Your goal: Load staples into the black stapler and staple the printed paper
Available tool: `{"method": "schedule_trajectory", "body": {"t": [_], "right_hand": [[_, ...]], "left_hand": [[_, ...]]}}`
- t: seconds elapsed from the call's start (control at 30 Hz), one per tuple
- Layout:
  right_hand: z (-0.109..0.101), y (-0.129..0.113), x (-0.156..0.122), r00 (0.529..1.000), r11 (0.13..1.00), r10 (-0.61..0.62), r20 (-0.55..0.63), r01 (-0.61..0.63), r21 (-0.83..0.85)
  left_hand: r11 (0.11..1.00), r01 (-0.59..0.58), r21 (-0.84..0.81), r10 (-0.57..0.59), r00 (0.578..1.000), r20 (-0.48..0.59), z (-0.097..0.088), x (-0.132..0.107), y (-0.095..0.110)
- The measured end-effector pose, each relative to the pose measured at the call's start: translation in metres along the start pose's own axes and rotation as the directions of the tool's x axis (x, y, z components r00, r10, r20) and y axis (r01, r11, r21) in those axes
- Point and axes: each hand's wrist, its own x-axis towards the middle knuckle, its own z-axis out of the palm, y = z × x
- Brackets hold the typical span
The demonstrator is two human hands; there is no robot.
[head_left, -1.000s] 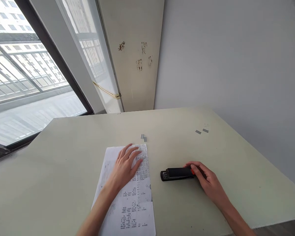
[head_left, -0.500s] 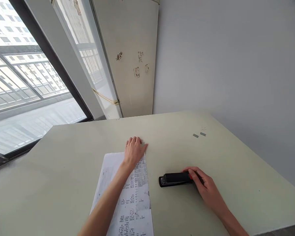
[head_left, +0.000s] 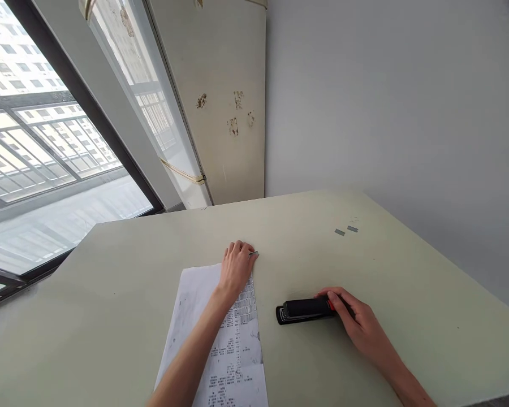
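Note:
My left hand [head_left: 237,263] is at the top right corner of a printed sheet of paper [head_left: 203,282], its fingers closed. A small grey strip of staples [head_left: 253,253] shows pinched between thumb and fingers. To the right of the paper, a black stapler [head_left: 307,308] lies on its side or flat on the table; which one I cannot tell. My right hand [head_left: 356,316] is closed round its right end, where a bit of red shows by the thumb. The forearm of my left hand covers part of the sheet.
Two more grey staple strips [head_left: 340,232] lie toward the back right of the pale table [head_left: 89,316]. Beyond the table stand a worn fridge [head_left: 229,158] and a grey wall [head_left: 385,113], with a window [head_left: 46,141] at the left.
My left hand has shifted slightly, and the staple strip now shows clearly between its thumb and fingers. My right hand stays on the stapler. The whole view has tilted a little.

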Motion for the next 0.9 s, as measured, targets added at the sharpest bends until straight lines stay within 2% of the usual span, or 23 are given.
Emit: {"method": "schedule_trajectory", "body": {"t": [0.17, 0.27, 0.5, 0.67, 0.8, 0.9], "right_hand": [[0.0, -0.002, 0.0, 1.0, 1.0, -0.017, -0.023, 0.017, -0.006], [0.0, -0.001, 0.0, 1.0, 1.0, -0.013, -0.023, 0.012, -0.02], [-0.001, 0.007, 0.001, 1.0, 1.0, -0.009, 0.016, 0.009, -0.017], [0.0, 0.002, -0.001, 1.0, 1.0, 0.015, 0.003, -0.015, -0.009], [0.001, -0.002, -0.002, 1.0, 1.0, 0.025, -0.006, -0.025, 0.0], [0.001, -0.001, -0.002, 1.0, 1.0, 0.028, 0.002, -0.028, 0.008]], "left_hand": [[0.998, -0.059, -0.02, 0.058, 0.998, -0.014, 0.002, -0.002, 0.013], [0.997, -0.077, -0.032, 0.075, 0.997, -0.033, -0.003, -0.003, 0.013], [1.0, 0.014, 0.009, -0.013, 0.995, -0.097, -0.028, -0.01, -0.027], [0.999, 0.045, 0.014, -0.043, 0.995, -0.092, -0.029, -0.013, -0.042], [0.999, 0.052, -0.003, -0.052, 0.995, -0.088, -0.027, -0.015, -0.04], [0.998, 0.049, -0.033, -0.052, 0.993, -0.101, -0.034, -0.024, -0.026]]}}
